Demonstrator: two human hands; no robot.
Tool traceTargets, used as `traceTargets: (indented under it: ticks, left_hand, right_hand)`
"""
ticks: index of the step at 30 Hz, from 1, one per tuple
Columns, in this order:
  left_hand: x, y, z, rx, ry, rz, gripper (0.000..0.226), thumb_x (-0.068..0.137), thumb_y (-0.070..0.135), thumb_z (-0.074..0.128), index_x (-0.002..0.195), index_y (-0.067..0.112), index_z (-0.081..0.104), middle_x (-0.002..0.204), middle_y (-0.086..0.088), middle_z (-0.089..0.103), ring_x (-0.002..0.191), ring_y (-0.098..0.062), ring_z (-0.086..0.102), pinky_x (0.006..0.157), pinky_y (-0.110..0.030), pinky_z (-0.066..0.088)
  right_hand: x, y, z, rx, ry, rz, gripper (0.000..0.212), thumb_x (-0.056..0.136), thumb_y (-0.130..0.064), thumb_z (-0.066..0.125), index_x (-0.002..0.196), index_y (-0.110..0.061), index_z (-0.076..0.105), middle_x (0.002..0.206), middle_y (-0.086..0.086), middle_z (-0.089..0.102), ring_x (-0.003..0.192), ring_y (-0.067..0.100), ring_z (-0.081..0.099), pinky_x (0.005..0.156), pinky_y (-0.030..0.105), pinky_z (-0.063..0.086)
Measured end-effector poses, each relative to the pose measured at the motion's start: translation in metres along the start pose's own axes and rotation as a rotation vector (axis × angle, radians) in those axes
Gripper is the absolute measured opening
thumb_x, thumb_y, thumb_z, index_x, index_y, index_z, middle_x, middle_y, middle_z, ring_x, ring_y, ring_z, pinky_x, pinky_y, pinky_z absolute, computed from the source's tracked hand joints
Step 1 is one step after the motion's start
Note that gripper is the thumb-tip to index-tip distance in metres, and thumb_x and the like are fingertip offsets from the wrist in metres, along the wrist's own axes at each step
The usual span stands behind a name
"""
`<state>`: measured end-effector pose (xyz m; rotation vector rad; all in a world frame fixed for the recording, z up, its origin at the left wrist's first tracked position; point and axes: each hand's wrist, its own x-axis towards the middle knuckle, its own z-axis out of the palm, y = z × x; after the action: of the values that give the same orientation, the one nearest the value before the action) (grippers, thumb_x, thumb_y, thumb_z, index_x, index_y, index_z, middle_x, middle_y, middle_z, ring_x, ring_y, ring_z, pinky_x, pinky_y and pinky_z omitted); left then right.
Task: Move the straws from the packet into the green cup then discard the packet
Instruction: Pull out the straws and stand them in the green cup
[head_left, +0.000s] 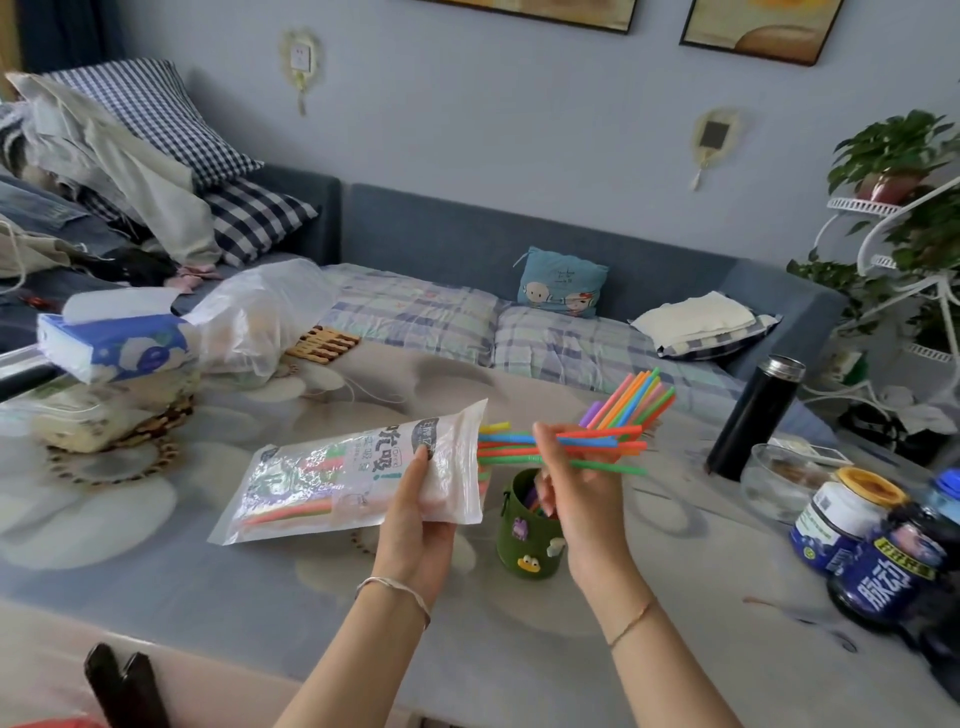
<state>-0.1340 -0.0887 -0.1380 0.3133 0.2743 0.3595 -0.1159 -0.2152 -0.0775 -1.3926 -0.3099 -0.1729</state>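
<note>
Head view. The step in hand looks to be drawing a bunch of straws (597, 446) clear of the packet (332, 478) so that they can go down into the green cup (522, 545).

To do it well, I would keep the pull in line with the packet's mouth until the last ends are free. Then gather the fanned bunch so the straws lie parallel, tip them upright over the cup and let them down end first. Splayed as they are, some would likely catch the rim or slide off onto the table (519, 649). The packet should stay steady and level so that the straws left in it do not spill.

The left hand (423, 499), above and left of the cup, grips the packet near its open end, thumb on top and fingers curled beneath. The packet hangs in the air, stretching away to the left of the cup, with coloured straws showing through the film.

The right hand (574, 483), directly above the cup, pinches the bunch. Some straws run level back into the packet's mouth; others fan up and to the right. A few straws already stand inside the cup. A black flask (748, 421) stands well to the right of the cup.
</note>
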Motion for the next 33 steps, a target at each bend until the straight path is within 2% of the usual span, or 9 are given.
traceTargets:
  ticks: [2, 5, 8, 11, 15, 20, 25, 29, 33]
  left_hand:
    - [0.001, -0.001, -0.001, 0.001, -0.016, 0.001, 0.065, 0.083, 0.02, 0.065, 0.144, 0.006, 0.045, 0.141, -0.015, 0.057, 0.124, -0.027, 0.058, 0.069, -0.036, 0.063]
    - [0.005, 0.001, -0.002, -0.01, -0.03, 0.005, 0.059, 0.089, 0.019, 0.062, 0.145, 0.008, 0.044, 0.14, -0.015, 0.058, 0.129, -0.028, 0.055, 0.078, -0.041, 0.061]
    - [0.009, 0.002, -0.005, -0.015, -0.025, 0.004, 0.064, 0.086, 0.02, 0.065, 0.145, 0.008, 0.044, 0.14, -0.014, 0.058, 0.128, -0.027, 0.056, 0.084, -0.042, 0.058]
    - [0.008, -0.001, -0.006, -0.01, -0.025, -0.008, 0.074, 0.076, 0.021, 0.07, 0.145, 0.009, 0.044, 0.138, -0.014, 0.06, 0.127, -0.028, 0.057, 0.085, -0.043, 0.058]
    - [0.006, -0.005, -0.005, 0.014, -0.013, -0.018, 0.07, 0.08, 0.02, 0.069, 0.144, 0.009, 0.045, 0.135, -0.014, 0.062, 0.123, -0.027, 0.06, 0.085, -0.045, 0.058]
    - [0.005, 0.003, -0.003, -0.021, -0.006, 0.011, 0.061, 0.087, 0.02, 0.065, 0.144, 0.01, 0.045, 0.137, -0.013, 0.06, 0.118, -0.025, 0.062, 0.068, -0.037, 0.063]
    - [0.006, 0.011, -0.003, 0.009, -0.006, 0.037, 0.052, 0.093, 0.019, 0.06, 0.142, 0.007, 0.048, 0.138, -0.014, 0.06, 0.114, -0.025, 0.063, 0.078, -0.041, 0.061]
    - [0.003, 0.007, -0.004, 0.052, 0.007, 0.015, 0.048, 0.094, 0.016, 0.059, 0.14, 0.009, 0.05, 0.138, -0.012, 0.06, 0.127, -0.027, 0.056, 0.094, -0.044, 0.053]
    - [0.0, 0.003, -0.003, 0.064, -0.01, -0.005, 0.046, 0.094, 0.014, 0.058, 0.139, 0.01, 0.049, 0.134, -0.012, 0.061, 0.123, -0.029, 0.058, 0.083, -0.042, 0.059]
  right_hand:
    - [0.001, 0.001, 0.003, -0.085, -0.01, 0.016, 0.016, 0.09, -0.022, 0.059, 0.085, -0.007, 0.059, 0.043, -0.006, 0.043, 0.036, 0.008, 0.038, 0.037, 0.017, 0.033]
    - [0.002, -0.007, -0.001, 0.009, 0.087, -0.038, 0.024, 0.094, -0.022, 0.052, 0.081, -0.004, 0.06, 0.045, -0.003, 0.042, 0.037, 0.006, 0.038, 0.038, 0.015, 0.033]
    - [0.006, -0.008, -0.006, 0.16, 0.268, -0.017, 0.022, 0.091, -0.029, 0.055, 0.076, -0.016, 0.065, 0.062, -0.009, 0.058, 0.056, 0.001, 0.054, 0.053, 0.015, 0.045]
    - [0.007, -0.001, -0.006, 0.011, 0.196, -0.036, 0.015, 0.086, -0.037, 0.062, 0.081, -0.024, 0.066, 0.069, -0.011, 0.055, 0.067, 0.004, 0.052, 0.062, 0.02, 0.043]
    - [0.004, 0.001, 0.0, -0.166, 0.029, 0.041, 0.015, 0.089, -0.031, 0.059, 0.079, -0.02, 0.062, 0.055, -0.007, 0.046, 0.047, 0.003, 0.044, 0.046, 0.015, 0.036]
    - [0.006, -0.015, -0.009, 0.008, 0.144, 0.047, 0.023, 0.092, -0.029, 0.053, 0.082, -0.011, 0.063, 0.056, -0.005, 0.051, 0.037, 0.002, 0.044, 0.036, 0.011, 0.033]
    - [0.01, -0.031, -0.021, 0.08, 0.273, 0.002, 0.031, 0.093, -0.028, 0.053, 0.064, -0.017, 0.056, 0.041, -0.011, 0.051, 0.034, 0.002, 0.04, 0.035, 0.012, 0.029]
    - [0.008, -0.028, -0.015, 0.059, 0.154, -0.02, 0.025, 0.091, -0.021, 0.056, 0.069, -0.011, 0.06, 0.057, -0.008, 0.058, 0.036, 0.002, 0.041, 0.035, 0.012, 0.03]
    - [0.006, -0.016, -0.011, -0.134, -0.05, -0.012, 0.023, 0.093, -0.019, 0.052, 0.08, -0.004, 0.062, 0.05, -0.011, 0.058, 0.035, 0.002, 0.045, 0.036, 0.01, 0.033]
